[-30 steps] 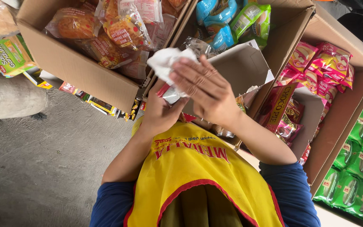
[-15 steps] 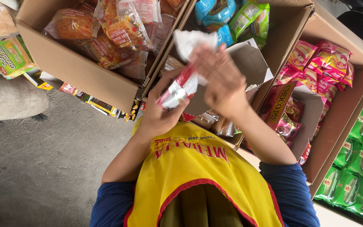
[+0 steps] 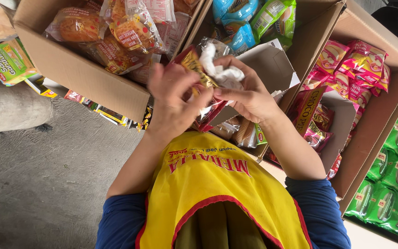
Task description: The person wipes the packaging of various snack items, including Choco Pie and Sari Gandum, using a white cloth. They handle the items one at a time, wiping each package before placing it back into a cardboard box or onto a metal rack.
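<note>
Hands work together: left hand (image 3: 173, 99) clamps red snack packet (image 3: 194, 64); right hand (image 3: 249, 94) pinches white cloth (image 3: 222, 71), best wiped firmly, evenly.

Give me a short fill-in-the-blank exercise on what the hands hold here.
1. The right hand presses a crumpled ____ cloth against the packet.
2. The left hand has its grip on a red and ____ snack packet.
3. The open cardboard box at right holds ____ packets.

Missing words: white; yellow; pink

Grey concrete floor (image 3: 38, 184) carries open cardboard boxes (image 3: 93, 78) packed with snack packets (image 3: 116, 37).
</note>
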Motion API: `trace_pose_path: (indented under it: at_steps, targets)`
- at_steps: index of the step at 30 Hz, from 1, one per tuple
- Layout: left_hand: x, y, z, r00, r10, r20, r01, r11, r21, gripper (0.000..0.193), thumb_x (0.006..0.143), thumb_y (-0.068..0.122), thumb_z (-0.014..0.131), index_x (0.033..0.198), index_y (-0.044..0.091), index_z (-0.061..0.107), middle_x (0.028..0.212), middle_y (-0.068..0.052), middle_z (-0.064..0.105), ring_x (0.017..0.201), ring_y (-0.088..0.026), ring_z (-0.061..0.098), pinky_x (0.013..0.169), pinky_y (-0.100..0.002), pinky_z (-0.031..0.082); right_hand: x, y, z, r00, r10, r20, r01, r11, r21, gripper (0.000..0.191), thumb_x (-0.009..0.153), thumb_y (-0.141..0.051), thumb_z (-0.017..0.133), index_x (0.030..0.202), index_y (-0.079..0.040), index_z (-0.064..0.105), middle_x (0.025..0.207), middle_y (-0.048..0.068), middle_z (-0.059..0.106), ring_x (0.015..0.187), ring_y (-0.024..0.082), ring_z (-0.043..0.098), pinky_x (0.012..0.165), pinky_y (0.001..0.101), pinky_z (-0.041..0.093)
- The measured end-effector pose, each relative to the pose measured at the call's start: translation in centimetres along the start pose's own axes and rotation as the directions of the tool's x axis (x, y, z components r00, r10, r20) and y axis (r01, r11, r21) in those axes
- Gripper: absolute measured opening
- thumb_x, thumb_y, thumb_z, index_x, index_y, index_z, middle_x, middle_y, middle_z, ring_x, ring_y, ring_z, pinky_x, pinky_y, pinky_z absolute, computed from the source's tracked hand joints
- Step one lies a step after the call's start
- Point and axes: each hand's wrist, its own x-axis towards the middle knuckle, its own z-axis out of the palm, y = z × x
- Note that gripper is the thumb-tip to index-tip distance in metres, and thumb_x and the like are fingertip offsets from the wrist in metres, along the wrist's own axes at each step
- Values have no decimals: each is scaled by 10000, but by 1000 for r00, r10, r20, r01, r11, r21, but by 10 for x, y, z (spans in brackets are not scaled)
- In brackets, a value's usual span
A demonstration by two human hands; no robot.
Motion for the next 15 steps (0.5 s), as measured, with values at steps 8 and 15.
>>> trace_pose_path:
  at_steps: [8,15]
  targets:
    - [-4,-2,-7,554,-685,474,251,-405,-879,549,997,105,589,1496,47,366,1422,-150,525,1236,-248,616,1070,-454,514,-2,19,2,937,-349,11,347,926,-150,416,921,163,745,1233,-46,567,1183,48,649,1110,109,646,1060,314,572]
    - [-21,12,-3,598,-712,368,533,9,-846,353,1167,141,618,1459,27,456,1256,-83,630,1111,-130,610,948,-287,537,2,20,1,895,-440,77,375,646,-665,316,866,83,849,1076,-16,634,1042,10,669,957,71,623,879,236,525]
